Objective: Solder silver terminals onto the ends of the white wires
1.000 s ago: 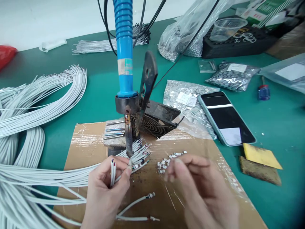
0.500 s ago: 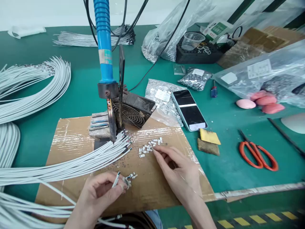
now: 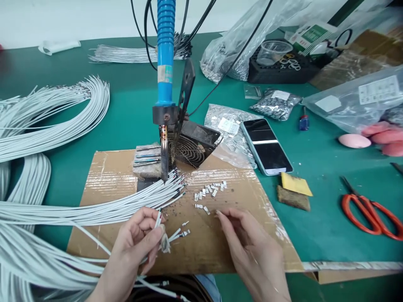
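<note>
My left hand (image 3: 138, 245) is closed round a white cable (image 3: 158, 219) whose dark-tipped end points up between thumb and forefinger. More white cable ends with small connectors (image 3: 181, 233) stick out past the thumb, beside a pale scrap (image 3: 165, 243) at the thumb tip. To the right, my right hand (image 3: 252, 247) hovers over the cardboard with thumb and forefinger pinched together; whatever is between them is too small to make out. Loose small white connectors (image 3: 208, 191) lie on the cardboard just beyond it. Behind the left hand a bundle of white cables (image 3: 103, 213) ends under the soldering iron.
A blue-handled soldering iron (image 3: 166, 54) points down in front of a dark fan (image 3: 192, 144). The cardboard sheet (image 3: 201, 256) covers the green table. On the right lie a phone (image 3: 267, 147), a yellow sponge (image 3: 296, 184) and red-handled scissors (image 3: 362, 214). Coiled cables (image 3: 97, 100) fill the left.
My right hand has drawn back from the loose connectors toward me. My left hand has shifted a little, with its cable end more upright. The whole view has swung left.
</note>
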The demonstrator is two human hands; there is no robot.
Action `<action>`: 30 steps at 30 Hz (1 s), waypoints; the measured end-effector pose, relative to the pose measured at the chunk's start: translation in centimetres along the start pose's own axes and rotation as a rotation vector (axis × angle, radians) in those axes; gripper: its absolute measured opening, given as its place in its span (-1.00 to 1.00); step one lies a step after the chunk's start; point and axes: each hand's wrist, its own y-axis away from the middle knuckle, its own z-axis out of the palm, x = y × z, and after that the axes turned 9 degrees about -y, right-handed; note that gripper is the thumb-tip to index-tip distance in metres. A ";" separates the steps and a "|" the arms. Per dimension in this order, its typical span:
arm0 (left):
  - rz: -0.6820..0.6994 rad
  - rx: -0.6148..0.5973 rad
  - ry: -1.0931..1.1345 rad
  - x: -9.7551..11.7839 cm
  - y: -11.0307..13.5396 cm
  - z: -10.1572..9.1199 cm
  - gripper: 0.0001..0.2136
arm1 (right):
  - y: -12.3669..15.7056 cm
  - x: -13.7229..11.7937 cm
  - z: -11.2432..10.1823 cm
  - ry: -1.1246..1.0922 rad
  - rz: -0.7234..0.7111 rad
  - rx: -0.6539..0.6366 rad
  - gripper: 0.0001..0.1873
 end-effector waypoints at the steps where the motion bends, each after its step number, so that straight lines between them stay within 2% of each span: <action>1: -0.009 0.002 0.005 0.1 0.0 0.1 -0.69 | 0.1 -0.4 0.3 -0.037 0.035 0.007 -0.91; 6: -0.003 0.033 -0.045 0.4 0.2 0.3 -0.60 | 0.0 -4.4 2.3 -0.455 0.355 -0.022 -0.82; 9: 0.018 0.056 -0.105 0.2 0.3 0.2 -0.61 | -0.3 -6.4 3.6 -0.614 0.456 -0.090 -0.81; 15: 0.015 0.051 -0.107 0.1 0.6 0.0 -0.60 | -0.8 -7.0 4.9 -0.851 0.370 -0.272 -0.85; 20: -0.013 0.058 -0.157 0.4 1.0 0.0 -0.57 | -1.0 -6.8 4.5 -0.929 0.429 -0.358 -0.85; 30: 0.023 0.046 -0.231 0.6 1.4 0.1 -0.55 | -1.0 -6.7 4.2 -1.045 0.495 -0.373 -0.89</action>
